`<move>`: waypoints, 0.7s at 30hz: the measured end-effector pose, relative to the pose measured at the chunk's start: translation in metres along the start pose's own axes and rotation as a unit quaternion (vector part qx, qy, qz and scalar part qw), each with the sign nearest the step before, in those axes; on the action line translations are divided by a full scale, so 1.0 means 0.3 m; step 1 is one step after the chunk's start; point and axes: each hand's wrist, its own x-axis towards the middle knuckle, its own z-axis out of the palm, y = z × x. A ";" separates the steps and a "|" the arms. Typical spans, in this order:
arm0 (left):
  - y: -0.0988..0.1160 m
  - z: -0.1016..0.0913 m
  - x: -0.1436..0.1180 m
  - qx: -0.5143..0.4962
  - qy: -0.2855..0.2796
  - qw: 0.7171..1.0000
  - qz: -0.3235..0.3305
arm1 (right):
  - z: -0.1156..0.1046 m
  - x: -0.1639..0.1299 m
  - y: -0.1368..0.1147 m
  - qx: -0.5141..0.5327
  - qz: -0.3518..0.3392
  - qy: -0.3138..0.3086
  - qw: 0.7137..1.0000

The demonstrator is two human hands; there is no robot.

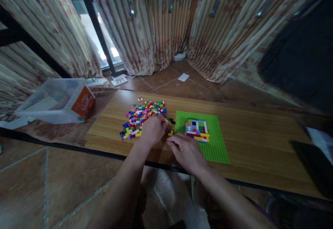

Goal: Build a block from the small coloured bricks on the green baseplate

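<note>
We see a dim room; daylight enters only through the window [104, 45] between the curtains [145, 28], blown out white there. The desk [247, 135] lies in soft, flat light with faint shadows. Wide-angle bending curves the edges, and the dark shape [301, 59] at upper right is blurred.

Both hands [153, 130] [187, 151] work loose bricks [142, 115] beside a green baseplate [215, 142].
</note>
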 end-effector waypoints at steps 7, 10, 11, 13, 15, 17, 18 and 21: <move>0.015 -0.052 -0.024 -0.451 -0.133 0.882 0.013 | -0.088 0.021 0.007 0.099 0.046 0.158 0.982; 0.041 -0.056 -0.038 -0.516 -0.174 0.839 0.005 | -0.106 0.027 0.026 0.160 0.088 0.171 0.968; 0.048 -0.054 -0.041 -0.522 -0.184 0.833 0.008 | -0.108 0.028 0.033 0.180 0.093 0.167 0.965; 0.061 -0.048 -0.045 -0.529 -0.195 0.826 0.014 | -0.111 0.029 0.046 0.203 0.087 0.159 0.962; 0.070 -0.039 -0.048 -0.537 -0.196 0.820 0.014 | -0.117 0.028 0.054 0.211 0.074 0.149 0.963; 0.078 -0.030 -0.049 -0.546 -0.197 0.814 0.011 | -0.125 0.027 0.060 0.222 0.071 0.141 0.962; 0.082 -0.026 -0.050 -0.551 -0.199 0.811 0.009 | -0.130 0.027 0.061 0.231 0.075 0.137 0.960; 0.092 -0.016 -0.048 -0.565 -0.204 0.800 -0.001 | -0.136 0.026 0.069 0.270 0.097 0.138 0.948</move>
